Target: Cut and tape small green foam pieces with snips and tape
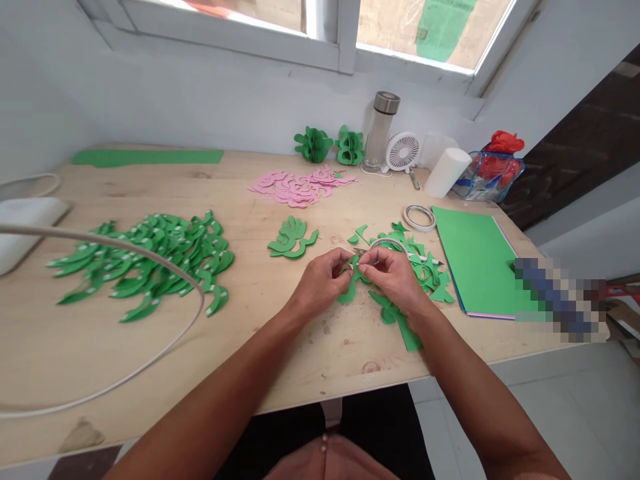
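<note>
- Head view: the person's left hand (323,281) has thumb and forefinger drawn narrow, pinching a curved green paper cutout (347,292) along its left side.
- The right hand (393,275) meets it from the other side, thumb and fingertips closed at the cutout's upper end.
- The cutout lies between the two sets of fingertips, its lower part hanging below them, above the wooden tabletop (305,373).
- Green paper scraps (441,292) lie beside and beyond the right hand; a green paper strip (410,335) lies partly under the right forearm.
- Beyond the left hand, near it, sits a small pile of green cutouts (291,233).
- Well to the left spreads a larger heap of green curved pieces (170,257) with white patches.
</note>
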A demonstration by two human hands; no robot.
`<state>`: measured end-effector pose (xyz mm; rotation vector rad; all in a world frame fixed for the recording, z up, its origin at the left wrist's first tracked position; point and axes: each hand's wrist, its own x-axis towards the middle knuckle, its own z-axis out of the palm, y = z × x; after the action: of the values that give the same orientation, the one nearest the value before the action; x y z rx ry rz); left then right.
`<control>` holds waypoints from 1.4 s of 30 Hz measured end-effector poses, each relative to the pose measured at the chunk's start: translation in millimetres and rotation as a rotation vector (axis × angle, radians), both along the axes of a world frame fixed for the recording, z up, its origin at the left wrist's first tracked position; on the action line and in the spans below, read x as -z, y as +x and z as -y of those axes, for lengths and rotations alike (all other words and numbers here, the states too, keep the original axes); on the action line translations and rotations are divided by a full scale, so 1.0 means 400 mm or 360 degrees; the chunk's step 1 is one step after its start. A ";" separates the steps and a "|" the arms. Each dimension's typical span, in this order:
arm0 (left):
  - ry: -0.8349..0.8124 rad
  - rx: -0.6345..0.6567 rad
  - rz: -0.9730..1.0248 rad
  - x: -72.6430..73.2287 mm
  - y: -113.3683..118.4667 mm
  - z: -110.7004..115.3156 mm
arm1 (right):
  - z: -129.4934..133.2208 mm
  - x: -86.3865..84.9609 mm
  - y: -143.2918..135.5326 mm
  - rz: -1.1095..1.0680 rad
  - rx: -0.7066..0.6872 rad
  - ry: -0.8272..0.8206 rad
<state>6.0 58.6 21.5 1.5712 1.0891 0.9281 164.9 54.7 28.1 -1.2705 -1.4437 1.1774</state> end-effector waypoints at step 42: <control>0.0149 -0.0188 -0.0061 -0.002 0.005 0.007 | -0.006 0.015 0.002 0.0310 0.0008 0.0338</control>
<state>8.0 55.8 22.4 1.6201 1.1905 1.0449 165.8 57.1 22.3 -1.2650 -1.6585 0.8886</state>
